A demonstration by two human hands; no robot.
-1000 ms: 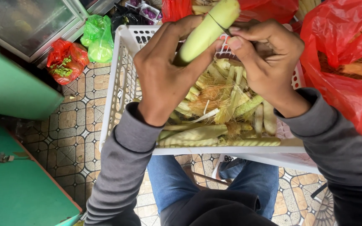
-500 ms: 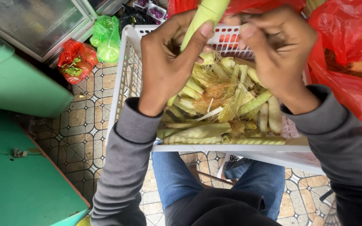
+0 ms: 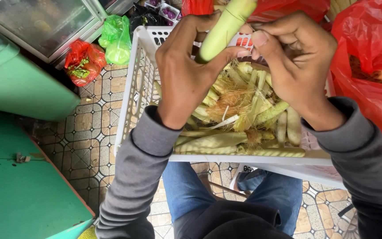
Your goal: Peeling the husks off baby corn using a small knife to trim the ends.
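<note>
Left hand (image 3: 186, 75) wrapped around a pale green corn ear (image 3: 226, 26), right hand (image 3: 297, 66) pinching its husk, above white plastic basket (image 3: 138, 88) of husks, red bag (image 3: 372, 48) at right.

I see my left hand (image 3: 186, 75) and right hand (image 3: 299, 66) bare, both arms in grey long sleeves with ribbed cuffs, blue jeans below.

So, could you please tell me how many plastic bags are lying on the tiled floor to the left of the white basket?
2: a red bag by the green cabinet, and a green bag beside it, nearer the basket. More could be hidden beyond the frame.
</note>
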